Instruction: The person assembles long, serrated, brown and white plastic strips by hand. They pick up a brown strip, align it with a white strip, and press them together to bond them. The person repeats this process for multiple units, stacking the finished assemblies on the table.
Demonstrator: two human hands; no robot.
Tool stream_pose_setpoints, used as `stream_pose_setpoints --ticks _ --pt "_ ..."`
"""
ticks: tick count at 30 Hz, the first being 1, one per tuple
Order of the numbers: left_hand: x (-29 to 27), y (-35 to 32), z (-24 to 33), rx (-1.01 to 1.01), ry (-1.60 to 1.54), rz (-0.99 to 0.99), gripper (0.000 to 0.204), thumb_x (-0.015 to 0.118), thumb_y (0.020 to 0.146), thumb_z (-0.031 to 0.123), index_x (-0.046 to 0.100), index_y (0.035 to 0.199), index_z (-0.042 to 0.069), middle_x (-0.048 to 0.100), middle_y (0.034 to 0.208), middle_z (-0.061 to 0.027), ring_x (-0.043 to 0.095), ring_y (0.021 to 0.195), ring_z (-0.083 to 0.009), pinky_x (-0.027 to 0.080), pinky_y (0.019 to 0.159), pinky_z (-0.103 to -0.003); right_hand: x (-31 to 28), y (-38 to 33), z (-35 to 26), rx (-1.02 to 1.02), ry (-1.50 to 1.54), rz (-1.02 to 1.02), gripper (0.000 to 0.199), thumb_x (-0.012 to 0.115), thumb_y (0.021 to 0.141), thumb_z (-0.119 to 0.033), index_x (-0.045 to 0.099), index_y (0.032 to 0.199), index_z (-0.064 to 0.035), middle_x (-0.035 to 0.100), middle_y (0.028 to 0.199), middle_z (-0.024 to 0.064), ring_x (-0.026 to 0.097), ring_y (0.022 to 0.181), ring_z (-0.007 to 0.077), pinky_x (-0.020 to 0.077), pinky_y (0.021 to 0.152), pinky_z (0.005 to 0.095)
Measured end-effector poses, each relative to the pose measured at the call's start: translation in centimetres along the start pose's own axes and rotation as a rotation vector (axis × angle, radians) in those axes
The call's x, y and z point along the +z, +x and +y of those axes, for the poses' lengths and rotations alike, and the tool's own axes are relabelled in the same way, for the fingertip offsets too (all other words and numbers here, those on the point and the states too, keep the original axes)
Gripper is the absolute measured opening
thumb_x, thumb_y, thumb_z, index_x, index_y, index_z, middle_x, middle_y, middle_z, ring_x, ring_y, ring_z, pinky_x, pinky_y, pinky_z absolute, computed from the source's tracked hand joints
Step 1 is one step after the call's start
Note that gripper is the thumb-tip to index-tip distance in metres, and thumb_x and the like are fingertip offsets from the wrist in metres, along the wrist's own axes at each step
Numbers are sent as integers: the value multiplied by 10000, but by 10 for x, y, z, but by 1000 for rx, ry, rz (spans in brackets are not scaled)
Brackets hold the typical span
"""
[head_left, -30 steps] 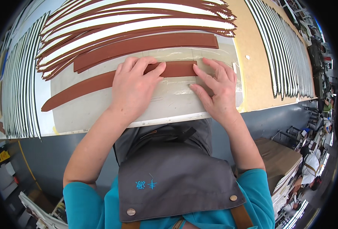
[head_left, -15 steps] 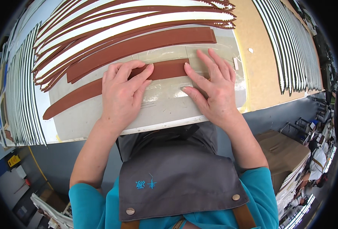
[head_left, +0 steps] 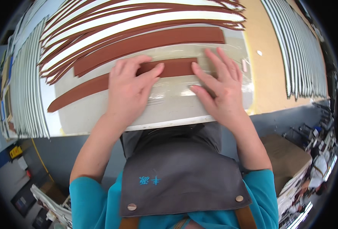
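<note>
one left hand (head_left: 127,91), one right hand (head_left: 225,91), one lone brown strip (head_left: 178,68), one stack of brown strips (head_left: 150,40), one pile of brown-edged strips (head_left: 138,22) too many to count, two rows of thin strips (head_left: 27,86), one counter (head_left: 263,89), one apron (head_left: 180,179), two snaps (head_left: 132,207)

The table (head_left: 270,89) bears pale strips (head_left: 304,57) and a grey mat (head_left: 169,110) under brown strips (head_left: 150,41).

One head view: left camera of the worn side-by-side pair. Wide fisheye, upright, not mirrored, looking steeply down from above the dark apron (head_left: 184,191), which fills lower centre. Close range: both ends of the brown strip (head_left: 178,68) in frame, desk (head_left: 270,89) across the upper half, front edge bent. Forearms (head_left: 92,154) flank the apron. Floor (head_left: 272,124) wraps left and right; black lens border at corners.
</note>
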State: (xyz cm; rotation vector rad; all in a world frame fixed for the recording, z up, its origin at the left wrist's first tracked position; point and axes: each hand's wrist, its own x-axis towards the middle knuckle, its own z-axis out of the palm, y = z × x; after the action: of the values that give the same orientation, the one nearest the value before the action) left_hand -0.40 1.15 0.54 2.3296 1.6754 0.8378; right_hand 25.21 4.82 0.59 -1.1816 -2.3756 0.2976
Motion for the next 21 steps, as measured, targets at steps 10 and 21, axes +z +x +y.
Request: stream_pose_setpoints --ticks 10,21 --pt "-17 -32 2 -58 61 -57 394 716 880 58 715 1269 117 644 1367 -20 569 1232 -292 463 1006 -416 -3 0 1 -14 -74 -4 433 828 816 -243 758 1233 -155 558 1475 158 424 1446 376 306 1150 501" --pt "-14 -30 8 -85 108 -99 480 718 884 120 661 1359 154 600 1401 -5 519 1279 -278 419 1051 -429 -5 -2 2 11 -56 -11 429 829 819 -234 762 1237 -167 550 1486 167 416 1454 378 308 1153 490"
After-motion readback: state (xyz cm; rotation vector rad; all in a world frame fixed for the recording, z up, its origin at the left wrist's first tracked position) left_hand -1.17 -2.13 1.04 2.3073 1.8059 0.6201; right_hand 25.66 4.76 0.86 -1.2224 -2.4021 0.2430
